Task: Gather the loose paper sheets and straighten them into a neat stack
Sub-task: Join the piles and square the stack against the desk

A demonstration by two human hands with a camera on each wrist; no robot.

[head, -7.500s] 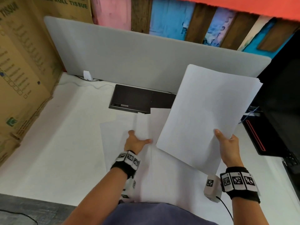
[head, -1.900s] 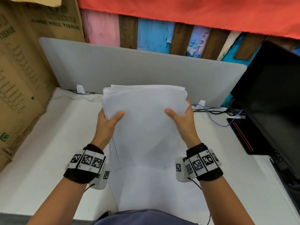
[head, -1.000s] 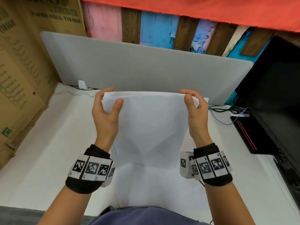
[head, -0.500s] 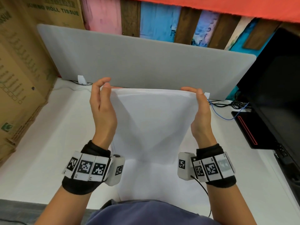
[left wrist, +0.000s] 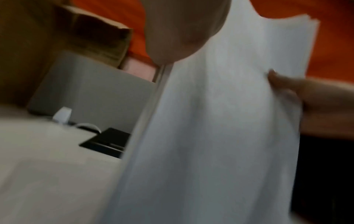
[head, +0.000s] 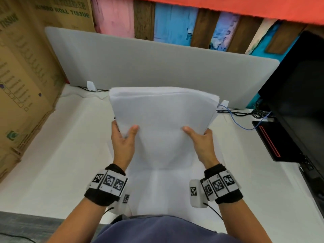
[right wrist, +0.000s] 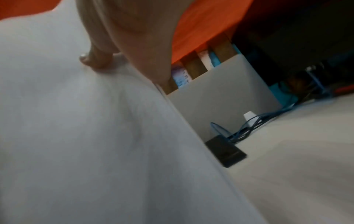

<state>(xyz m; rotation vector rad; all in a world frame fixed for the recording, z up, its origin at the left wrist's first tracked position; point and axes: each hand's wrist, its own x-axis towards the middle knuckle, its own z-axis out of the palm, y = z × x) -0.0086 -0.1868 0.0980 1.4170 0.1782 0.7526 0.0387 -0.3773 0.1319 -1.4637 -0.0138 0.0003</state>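
Overhead, the left hand [head: 122,142] grips the left edge of the paper stack [head: 163,123], thumb on the front face, fingers hidden behind; the stack is held up, tilted, above the white desk [head: 52,155], its top edges uneven. Its right edge is gripped the same way by the right hand [head: 201,144]. Only the left wrist view shows a flat black device [left wrist: 107,142] on the desk behind the sheets; the right wrist view adds blue cables [right wrist: 249,125] beside it, though both are blurred.
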